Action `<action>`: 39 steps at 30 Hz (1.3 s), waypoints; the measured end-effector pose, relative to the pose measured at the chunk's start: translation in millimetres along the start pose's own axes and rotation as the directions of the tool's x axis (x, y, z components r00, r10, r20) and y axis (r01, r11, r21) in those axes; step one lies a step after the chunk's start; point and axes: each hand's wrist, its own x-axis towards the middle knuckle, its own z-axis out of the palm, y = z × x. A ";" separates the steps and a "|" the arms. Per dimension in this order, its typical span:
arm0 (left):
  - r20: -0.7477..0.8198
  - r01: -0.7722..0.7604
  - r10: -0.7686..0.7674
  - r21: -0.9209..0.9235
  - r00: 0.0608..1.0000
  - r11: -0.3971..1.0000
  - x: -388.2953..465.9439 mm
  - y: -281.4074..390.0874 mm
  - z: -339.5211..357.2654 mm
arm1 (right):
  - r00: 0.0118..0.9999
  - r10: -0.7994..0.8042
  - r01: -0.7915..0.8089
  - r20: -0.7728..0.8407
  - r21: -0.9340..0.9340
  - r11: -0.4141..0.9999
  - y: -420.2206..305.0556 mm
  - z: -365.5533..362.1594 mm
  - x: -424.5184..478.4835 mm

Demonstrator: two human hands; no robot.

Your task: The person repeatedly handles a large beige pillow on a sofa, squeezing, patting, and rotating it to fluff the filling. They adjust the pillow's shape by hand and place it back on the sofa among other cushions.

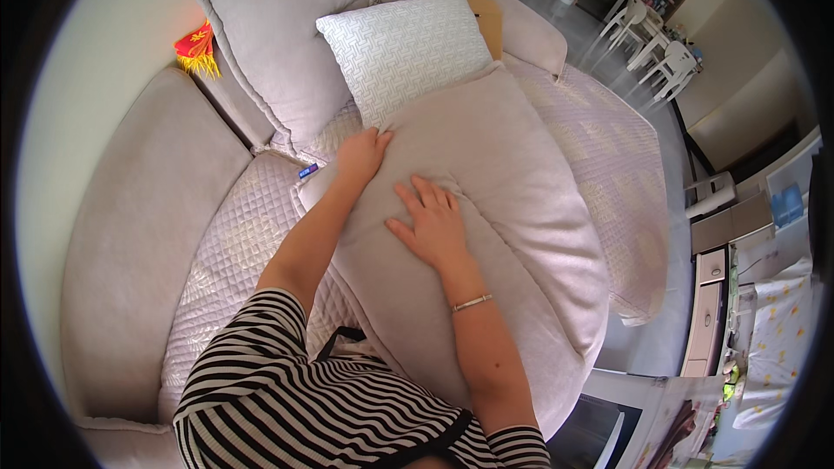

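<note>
A large beige-pink plush sofa cushion (515, 163) lies tilted across the sofa before me, with a long seam and soft creases on its right half. My left hand (363, 155) has its fingers curled at the cushion's far left edge, close to the white patterned pillow (410, 45). Palm down on the cushion's upper face, my right hand (433, 228) rests with its fingers spread; a bracelet (472, 303) circles that wrist. A small blue packet or label (308, 171) sits by the cushion's left edge, near my left forearm.
A big square back cushion (287, 39) leans at the far left, near a red cloth with yellow fringe (197, 49). Quilted covers (251, 241) lie over the seats. The curved backrest (150, 234) borders the left; white chairs (674, 68) and a drawer cabinet (707, 319) stand right.
</note>
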 end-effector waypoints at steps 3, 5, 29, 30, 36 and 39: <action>-0.121 0.027 -0.063 -0.276 0.991 0.961 -15.1 -17.0 1.8 | 1.000 -0.017 0.017 -0.002 0.021 1.000 -2.8 -1.9 -2.9; 0.033 0.058 -0.052 -0.242 0.998 0.968 -23.5 -31.3 -7.1 | 1.000 -0.027 0.027 -0.004 0.026 0.999 -2.3 -4.3 -7.3; -0.074 0.339 -0.354 -0.164 0.932 0.927 -79.0 -99.6 12.2 | 0.986 -0.060 0.060 0.156 0.001 0.998 -29.4 35.7 29.1; -0.099 0.368 -0.388 -0.173 0.916 0.914 -83.1 -101.5 12.7 | 0.987 -0.063 0.063 0.151 0.005 0.998 -30.4 33.9 29.4; -0.139 0.520 -0.579 -0.310 0.803 0.796 -125.9 -114.2 24.0 | 0.989 -0.107 0.106 0.105 0.015 0.994 -34.2 28.6 23.0; 0.047 0.563 -0.696 -0.627 0.716 0.538 -156.2 -95.5 25.0 | 0.976 -0.145 0.148 0.161 -0.008 0.989 -40.0 21.4 10.8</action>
